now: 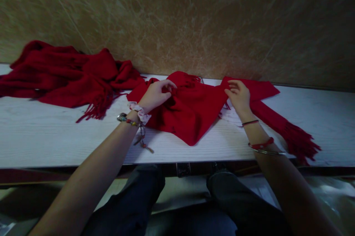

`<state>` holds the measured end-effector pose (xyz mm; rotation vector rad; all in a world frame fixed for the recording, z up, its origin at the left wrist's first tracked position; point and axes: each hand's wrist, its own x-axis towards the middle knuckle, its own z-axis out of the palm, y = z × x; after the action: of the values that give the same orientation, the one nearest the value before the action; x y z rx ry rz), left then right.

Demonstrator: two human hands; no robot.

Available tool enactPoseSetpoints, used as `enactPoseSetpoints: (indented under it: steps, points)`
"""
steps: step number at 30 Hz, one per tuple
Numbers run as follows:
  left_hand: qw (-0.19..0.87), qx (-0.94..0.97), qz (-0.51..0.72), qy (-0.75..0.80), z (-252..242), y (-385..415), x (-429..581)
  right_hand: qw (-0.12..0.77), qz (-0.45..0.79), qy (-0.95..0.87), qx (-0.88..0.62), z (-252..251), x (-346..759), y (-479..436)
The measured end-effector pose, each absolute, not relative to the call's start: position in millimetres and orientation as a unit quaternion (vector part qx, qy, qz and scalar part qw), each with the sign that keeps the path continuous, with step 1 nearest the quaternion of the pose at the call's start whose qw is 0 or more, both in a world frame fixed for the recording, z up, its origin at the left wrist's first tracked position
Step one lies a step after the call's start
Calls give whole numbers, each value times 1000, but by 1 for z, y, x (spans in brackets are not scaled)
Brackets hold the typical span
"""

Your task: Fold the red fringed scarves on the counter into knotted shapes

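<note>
Red cloth (196, 104) spreads between my left hand (155, 96) and right hand (240, 97), both half-curled; whether either grips, I can't tell. Uneven pulling could crease it.

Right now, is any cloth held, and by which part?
The right hand appears to pinch the middle red cloth at its right edge; whether the left hand grips it cannot be told.

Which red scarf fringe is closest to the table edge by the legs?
The right fringe, beyond the right hand: its tips nearly reach that edge. The left fringe and small middle fringe lie nearer the wall.
</note>
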<state>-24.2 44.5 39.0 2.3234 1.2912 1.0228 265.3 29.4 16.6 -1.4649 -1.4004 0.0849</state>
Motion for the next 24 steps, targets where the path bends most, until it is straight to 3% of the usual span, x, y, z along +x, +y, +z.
enactPoseSetpoints:
  steps: [3, 5, 7, 10, 13, 18, 24]
  points:
    - [12, 712, 515, 477, 47, 39, -25, 617, -77, -590, -515, 26, 263, 24]
    - [-55, 680, 545, 487, 50, 38, -27, 615, -97, -607, -494, 28, 262, 23]
    - [-44, 734, 461, 496, 48, 40, -29, 546, -41, -653, -523, 25, 261, 24]
    - [37, 812, 242, 529, 44, 42, -28, 370, 61, -696, -612, 15, 263, 28]
    - [15, 789, 173, 589, 40, 40, -24, 302, 66, -684, -661, 8, 267, 31]
    - [-52, 794, 176, 580, 31, 38, -20, 373, 47, -650, -660, 4, 262, 35]
    - [4, 818, 168, 550, 28, 40, -19, 420, 22, -659, -624, 14, 251, 27]
